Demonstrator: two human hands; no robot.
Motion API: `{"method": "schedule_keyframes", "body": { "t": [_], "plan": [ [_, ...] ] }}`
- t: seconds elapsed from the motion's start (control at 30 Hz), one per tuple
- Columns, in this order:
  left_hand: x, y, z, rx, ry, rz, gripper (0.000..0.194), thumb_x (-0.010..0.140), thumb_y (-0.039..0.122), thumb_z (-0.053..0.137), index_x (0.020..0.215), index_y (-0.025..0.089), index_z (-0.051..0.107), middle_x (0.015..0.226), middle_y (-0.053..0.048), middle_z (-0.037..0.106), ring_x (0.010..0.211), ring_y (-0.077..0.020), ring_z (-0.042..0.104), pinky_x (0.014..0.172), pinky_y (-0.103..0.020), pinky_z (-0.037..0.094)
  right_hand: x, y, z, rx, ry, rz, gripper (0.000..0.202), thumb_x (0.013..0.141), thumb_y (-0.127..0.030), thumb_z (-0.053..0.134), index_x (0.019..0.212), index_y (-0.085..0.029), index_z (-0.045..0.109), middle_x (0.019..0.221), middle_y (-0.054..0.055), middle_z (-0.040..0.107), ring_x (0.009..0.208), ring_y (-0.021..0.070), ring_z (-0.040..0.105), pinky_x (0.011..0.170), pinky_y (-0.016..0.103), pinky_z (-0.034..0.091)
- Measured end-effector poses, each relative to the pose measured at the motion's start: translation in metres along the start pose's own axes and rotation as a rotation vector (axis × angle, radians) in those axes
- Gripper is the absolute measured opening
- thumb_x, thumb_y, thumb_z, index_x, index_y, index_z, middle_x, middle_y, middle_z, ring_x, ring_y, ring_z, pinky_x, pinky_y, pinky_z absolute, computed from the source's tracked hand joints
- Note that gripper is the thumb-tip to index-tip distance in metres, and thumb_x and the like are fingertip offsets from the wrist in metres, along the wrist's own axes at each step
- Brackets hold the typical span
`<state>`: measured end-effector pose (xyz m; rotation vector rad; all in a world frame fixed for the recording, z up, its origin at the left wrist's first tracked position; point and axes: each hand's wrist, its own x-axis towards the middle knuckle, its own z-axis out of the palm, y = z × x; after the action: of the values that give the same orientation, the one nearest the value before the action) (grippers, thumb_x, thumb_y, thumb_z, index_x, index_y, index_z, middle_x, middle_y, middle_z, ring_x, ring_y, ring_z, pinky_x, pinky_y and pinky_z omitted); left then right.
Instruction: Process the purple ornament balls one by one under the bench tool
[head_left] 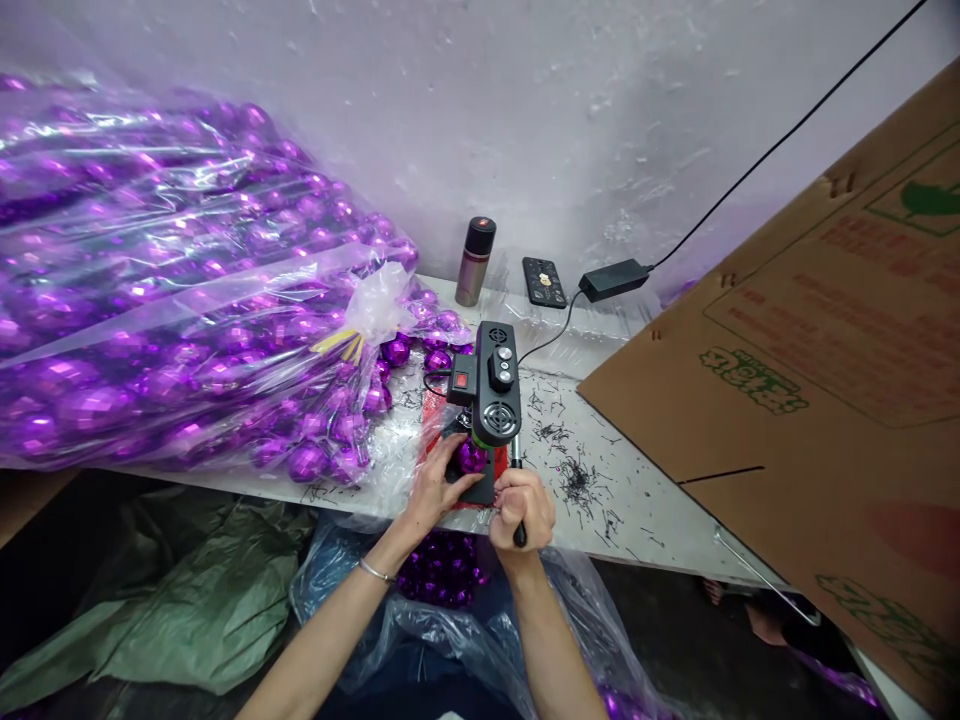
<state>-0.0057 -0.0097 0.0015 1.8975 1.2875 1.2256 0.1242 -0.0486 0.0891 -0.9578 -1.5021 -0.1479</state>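
Near the front edge of the worktable (645, 510), the left hand (433, 488) pinches 1 purple faceted bauble (472, 457) under the black lever press's overhanging head (498, 415), apparently to steady it, while the right hand (523, 505) wraps tightly around the lever handle (520, 535), presumably for leverage.

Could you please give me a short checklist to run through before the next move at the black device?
1. Left hand at the purple ball: ok, thumb and fingers around it.
2. Right hand on the lever handle: ok, gripping.
3. Red switch on: cannot tell.
4. Fingertips safely clear of the black device: cannot tell, very close.
5. Tabletop swept: not ok, black scraps scattered.
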Motion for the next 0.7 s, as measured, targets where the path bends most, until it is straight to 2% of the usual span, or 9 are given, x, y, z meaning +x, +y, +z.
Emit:
{"method": "schedule_keyframes", "body": {
  "t": [0.4, 0.7],
  "plan": [
    [-0.002, -0.004, 0.004, 0.007, 0.049, 0.069, 0.056, 0.089, 0.036, 0.076, 0.138, 0.021, 0.056, 0.134, -0.014, 0.069, 0.127, -0.0304, 0.066, 0.106, -0.048, 0.056, -0.006, 0.007, 0.0, -0.007, 0.005, -0.032, 0.031, 0.1, -0.017, 0.037, 0.072, -0.023, 0.047, 0.068, -0.001, 0.059, 0.06, 0.0123, 0.057, 0.064, 0.03, 0.051],
    [-0.003, -0.009, 0.01, 0.008, 0.033, 0.004, 0.06, 0.085, 0.033, 0.08, 0.139, 0.022, 0.056, 0.137, -0.014, 0.067, 0.13, -0.031, 0.065, 0.109, -0.05, 0.055, -0.013, 0.015, 0.002, 0.023, 0.025, -0.047, 0.033, 0.102, -0.019, 0.037, 0.071, -0.023, 0.046, 0.067, -0.002, 0.057, 0.059, 0.0128, 0.056, 0.063, 0.031, 0.05]
  ]
}}
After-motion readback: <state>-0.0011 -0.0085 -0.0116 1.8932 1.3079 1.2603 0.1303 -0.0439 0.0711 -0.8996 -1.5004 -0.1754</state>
